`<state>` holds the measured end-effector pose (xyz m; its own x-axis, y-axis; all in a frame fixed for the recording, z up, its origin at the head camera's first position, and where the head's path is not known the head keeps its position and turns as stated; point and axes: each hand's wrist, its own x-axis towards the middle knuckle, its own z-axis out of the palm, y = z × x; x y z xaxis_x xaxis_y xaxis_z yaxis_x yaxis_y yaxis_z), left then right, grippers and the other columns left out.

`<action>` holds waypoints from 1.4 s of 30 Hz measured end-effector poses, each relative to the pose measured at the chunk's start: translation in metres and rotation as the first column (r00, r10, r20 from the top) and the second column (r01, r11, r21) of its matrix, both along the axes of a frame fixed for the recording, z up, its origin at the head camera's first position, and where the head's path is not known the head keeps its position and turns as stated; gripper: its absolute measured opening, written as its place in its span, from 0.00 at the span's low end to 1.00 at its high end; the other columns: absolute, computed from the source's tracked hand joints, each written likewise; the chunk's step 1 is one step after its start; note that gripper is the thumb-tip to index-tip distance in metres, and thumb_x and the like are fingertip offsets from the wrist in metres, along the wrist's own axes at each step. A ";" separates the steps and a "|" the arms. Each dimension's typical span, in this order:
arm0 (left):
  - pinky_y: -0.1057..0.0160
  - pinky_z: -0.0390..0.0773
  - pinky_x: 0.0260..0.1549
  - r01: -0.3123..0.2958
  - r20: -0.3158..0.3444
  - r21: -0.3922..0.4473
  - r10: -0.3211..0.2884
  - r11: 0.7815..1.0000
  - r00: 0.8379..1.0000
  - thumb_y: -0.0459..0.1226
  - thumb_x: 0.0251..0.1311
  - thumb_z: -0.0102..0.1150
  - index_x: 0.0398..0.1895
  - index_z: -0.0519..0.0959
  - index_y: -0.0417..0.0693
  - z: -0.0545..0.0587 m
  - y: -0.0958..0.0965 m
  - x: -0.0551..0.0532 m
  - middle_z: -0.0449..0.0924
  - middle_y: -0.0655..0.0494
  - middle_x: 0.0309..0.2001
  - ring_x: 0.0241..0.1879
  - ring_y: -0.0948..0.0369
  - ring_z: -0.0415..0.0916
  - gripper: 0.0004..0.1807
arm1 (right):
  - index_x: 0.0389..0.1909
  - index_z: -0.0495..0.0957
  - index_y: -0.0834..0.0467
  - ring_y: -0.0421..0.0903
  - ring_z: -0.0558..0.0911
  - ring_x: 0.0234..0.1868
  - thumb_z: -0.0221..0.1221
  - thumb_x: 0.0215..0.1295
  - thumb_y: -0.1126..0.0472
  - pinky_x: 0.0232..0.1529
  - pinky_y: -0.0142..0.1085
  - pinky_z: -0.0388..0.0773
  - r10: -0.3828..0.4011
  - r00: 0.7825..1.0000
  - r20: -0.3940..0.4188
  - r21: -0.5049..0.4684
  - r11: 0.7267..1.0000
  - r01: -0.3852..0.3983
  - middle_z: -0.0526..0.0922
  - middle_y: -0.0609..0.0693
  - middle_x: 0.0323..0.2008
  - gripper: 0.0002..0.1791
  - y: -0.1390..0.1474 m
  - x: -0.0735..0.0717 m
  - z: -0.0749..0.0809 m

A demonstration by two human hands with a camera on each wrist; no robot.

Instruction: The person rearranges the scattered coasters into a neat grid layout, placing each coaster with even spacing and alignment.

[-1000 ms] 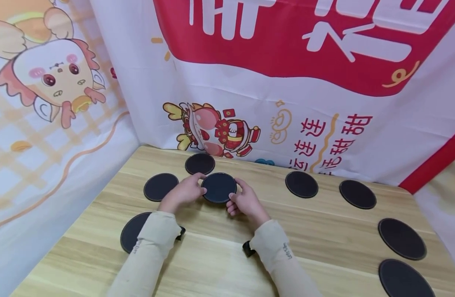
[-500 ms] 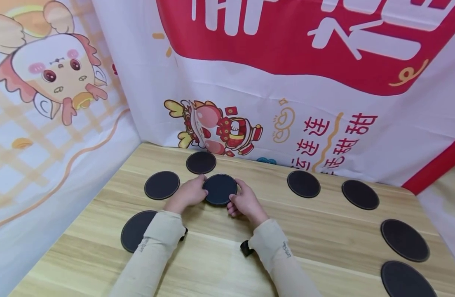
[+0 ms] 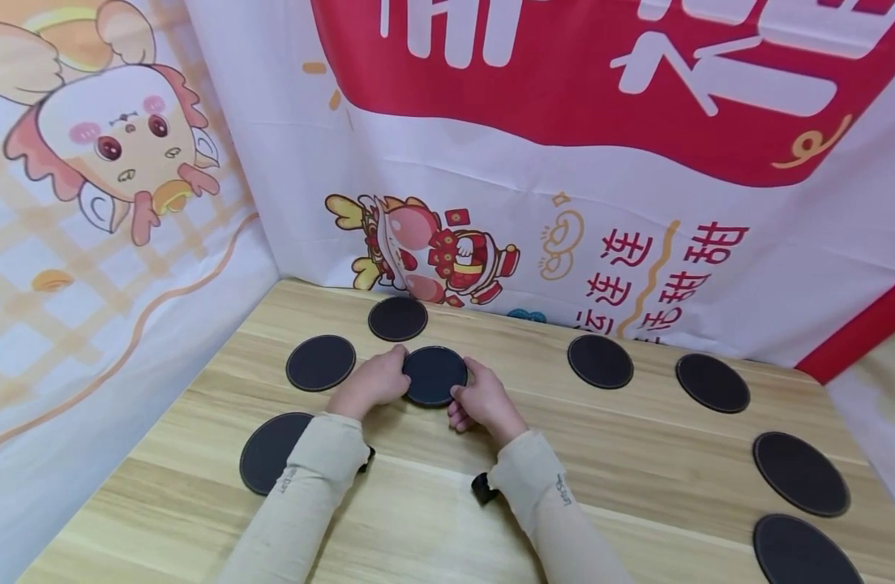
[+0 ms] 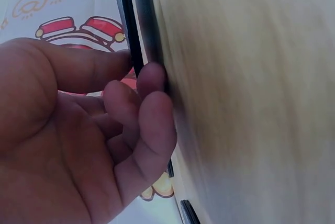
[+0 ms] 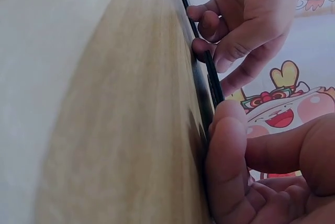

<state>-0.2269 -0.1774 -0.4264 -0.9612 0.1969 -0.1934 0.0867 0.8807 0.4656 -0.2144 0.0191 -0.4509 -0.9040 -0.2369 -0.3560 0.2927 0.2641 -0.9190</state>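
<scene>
A round black coaster [image 3: 435,376] with a stitched rim is held level between my two hands, near the back of the table. My left hand [image 3: 377,381] pinches its left edge, thumb on top and fingertips beneath. At the opposite edge, my right hand [image 3: 484,399] grips it with the thumb above and curled fingers below. Edge-on in the left wrist view, the coaster [image 4: 130,22] lies close over the wood, a dark shadow beside it. The right wrist view shows its thin edge [image 5: 213,77] between both hands, close to the tabletop.
More black coasters lie flat around: one behind [image 3: 398,319], one at left [image 3: 321,362], one partly under the left sleeve [image 3: 268,454], and several along the right, such as this coaster [image 3: 601,362]. A printed cloth [image 3: 433,162] hangs behind the wooden table [image 3: 418,519].
The held coaster and both hands have come down slightly, nearer the tabletop and a little toward me. The grip stays the same; the other coasters have not moved.
</scene>
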 end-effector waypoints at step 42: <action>0.60 0.76 0.19 -0.071 0.078 0.050 0.067 0.996 0.995 0.33 0.70 0.54 0.71 0.62 0.34 0.001 0.007 0.004 0.76 0.35 0.54 0.16 0.55 0.76 0.28 | 0.80 0.51 0.56 0.46 0.80 0.18 0.39 0.69 0.75 0.20 0.36 0.81 0.084 0.985 0.152 -0.112 0.991 -0.067 0.82 0.62 0.28 0.38 0.025 -0.007 0.002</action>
<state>-0.2226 -0.1708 -0.4257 -0.9557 0.1425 -0.2576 -0.0108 0.8574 0.5146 -0.2212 0.0440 -0.4489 -0.8170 -0.3464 -0.4609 0.4181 0.1946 -0.8873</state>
